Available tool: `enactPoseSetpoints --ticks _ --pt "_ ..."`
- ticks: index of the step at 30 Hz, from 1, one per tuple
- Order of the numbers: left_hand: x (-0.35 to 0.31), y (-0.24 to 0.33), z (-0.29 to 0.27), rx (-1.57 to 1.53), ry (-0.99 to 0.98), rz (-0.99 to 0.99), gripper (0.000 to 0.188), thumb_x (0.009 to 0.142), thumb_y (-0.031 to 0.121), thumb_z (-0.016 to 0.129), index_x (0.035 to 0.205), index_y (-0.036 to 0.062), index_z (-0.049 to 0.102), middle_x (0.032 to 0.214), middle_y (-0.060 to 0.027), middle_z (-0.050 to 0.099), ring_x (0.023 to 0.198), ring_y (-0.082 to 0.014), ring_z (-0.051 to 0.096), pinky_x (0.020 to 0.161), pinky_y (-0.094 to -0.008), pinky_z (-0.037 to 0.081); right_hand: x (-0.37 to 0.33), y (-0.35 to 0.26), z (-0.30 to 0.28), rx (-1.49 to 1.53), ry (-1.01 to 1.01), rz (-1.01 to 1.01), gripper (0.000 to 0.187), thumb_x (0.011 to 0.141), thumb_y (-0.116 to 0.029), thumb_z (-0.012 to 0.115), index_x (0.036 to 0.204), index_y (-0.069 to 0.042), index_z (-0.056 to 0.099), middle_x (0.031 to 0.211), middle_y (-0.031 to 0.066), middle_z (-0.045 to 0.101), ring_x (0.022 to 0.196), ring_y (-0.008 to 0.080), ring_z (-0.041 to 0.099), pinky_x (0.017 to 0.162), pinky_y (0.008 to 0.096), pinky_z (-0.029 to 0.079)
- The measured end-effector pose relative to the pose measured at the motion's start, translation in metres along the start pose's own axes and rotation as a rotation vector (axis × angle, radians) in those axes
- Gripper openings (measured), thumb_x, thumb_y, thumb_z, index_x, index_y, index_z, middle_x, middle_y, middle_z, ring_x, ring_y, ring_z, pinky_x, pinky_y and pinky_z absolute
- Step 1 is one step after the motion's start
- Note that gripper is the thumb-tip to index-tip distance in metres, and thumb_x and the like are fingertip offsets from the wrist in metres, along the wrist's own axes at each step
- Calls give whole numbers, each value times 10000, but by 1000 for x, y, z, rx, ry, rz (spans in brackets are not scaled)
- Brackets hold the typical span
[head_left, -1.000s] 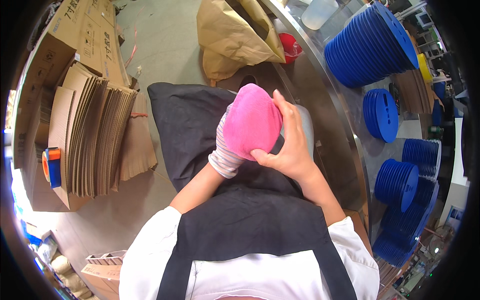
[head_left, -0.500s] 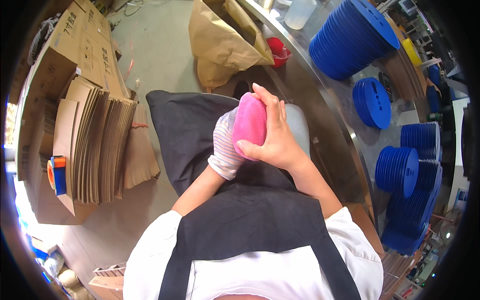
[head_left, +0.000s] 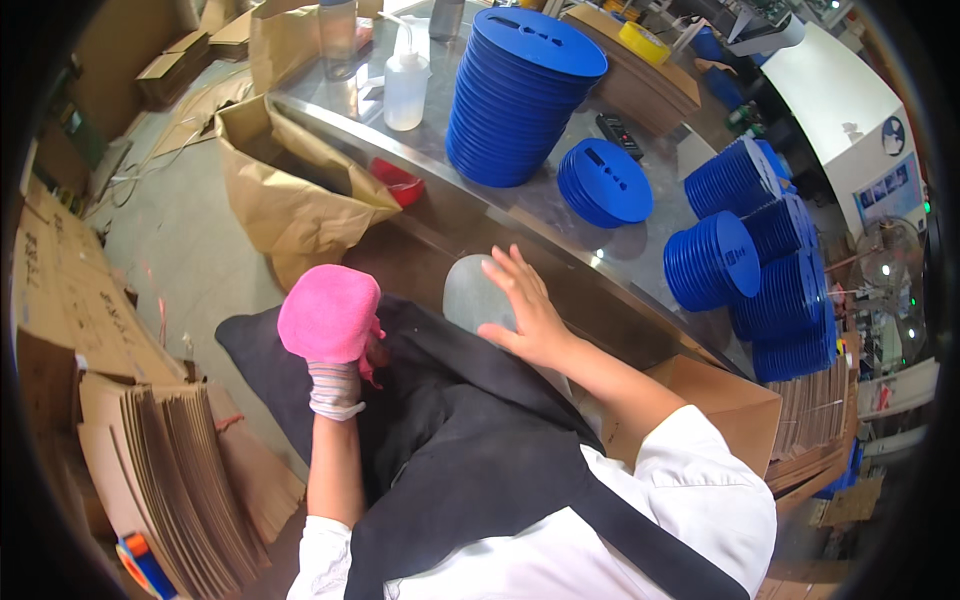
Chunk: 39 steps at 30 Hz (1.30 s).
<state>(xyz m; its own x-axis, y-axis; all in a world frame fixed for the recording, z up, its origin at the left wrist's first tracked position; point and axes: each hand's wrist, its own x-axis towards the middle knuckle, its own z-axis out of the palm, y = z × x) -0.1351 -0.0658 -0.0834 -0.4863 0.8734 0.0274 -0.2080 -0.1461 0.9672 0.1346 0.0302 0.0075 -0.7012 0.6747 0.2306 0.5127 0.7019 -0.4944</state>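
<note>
My left hand [head_left: 330, 315], mitted in pink cloth, has lifted off the grey disc [head_left: 475, 295]; my spread right hand [head_left: 525, 310] now presses it alone.

A workshop: stacked blue discs [head_left: 520, 95], a steel bench [head_left: 560, 215], flattened cartons [head_left: 170, 470].

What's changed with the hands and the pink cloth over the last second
The hands have parted. The left hand, gloved, now carries the pink cloth alone, out to the left. The right hand let go of the cloth and lies flat on the grey disc on the lap. The black apron still covers the lap.
</note>
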Motion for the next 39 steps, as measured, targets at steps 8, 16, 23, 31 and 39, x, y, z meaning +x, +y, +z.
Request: enactPoseSetpoints --ticks 8,16,23,31,39 --pt "123 18 56 464 -499 355 399 867 241 621 1222 72 552 1193 -101 606 1079 -242 582 926 -367 454 30 69 14 -328 -490 -140 636 808 -439 621 1392 -276 431 1537 149 199 1412 426 129 1090 641 140" --pt "150 -16 90 311 -425 49 512 745 237 753 1175 51 544 1074 -113 627 994 -260 612 873 -337 481 83 80 40 -189 -751 -4 531 744 -385 655 1248 -248 557 1488 126 300 1416 412 125 1041 702 86" --pt "181 -52 93 679 -596 -141 443 775 315 680 1152 101 590 1090 -102 626 1007 -288 602 870 -376 472 119 79 9 167 -847 45 556 805 -347 563 1334 -186 515 1534 103 229 1447 362 7 1101 630 44" --pt "159 -63 108 971 -781 -227 188 791 263 611 876 96 628 863 -108 652 818 -290 631 710 -400 490 110 43 -37 270 -1060 164 566 855 -383 570 1383 -224 438 1558 72 160 1448 330 57 1070 656 142" --pt "137 42 53 956 -609 -371 333 924 315 501 1182 118 575 1178 -83 599 1143 -267 529 947 -404 436 58 -18 -65 186 -1183 453 504 904 -383 522 1383 -249 443 1562 61 166 1449 325 71 1086 614 159"
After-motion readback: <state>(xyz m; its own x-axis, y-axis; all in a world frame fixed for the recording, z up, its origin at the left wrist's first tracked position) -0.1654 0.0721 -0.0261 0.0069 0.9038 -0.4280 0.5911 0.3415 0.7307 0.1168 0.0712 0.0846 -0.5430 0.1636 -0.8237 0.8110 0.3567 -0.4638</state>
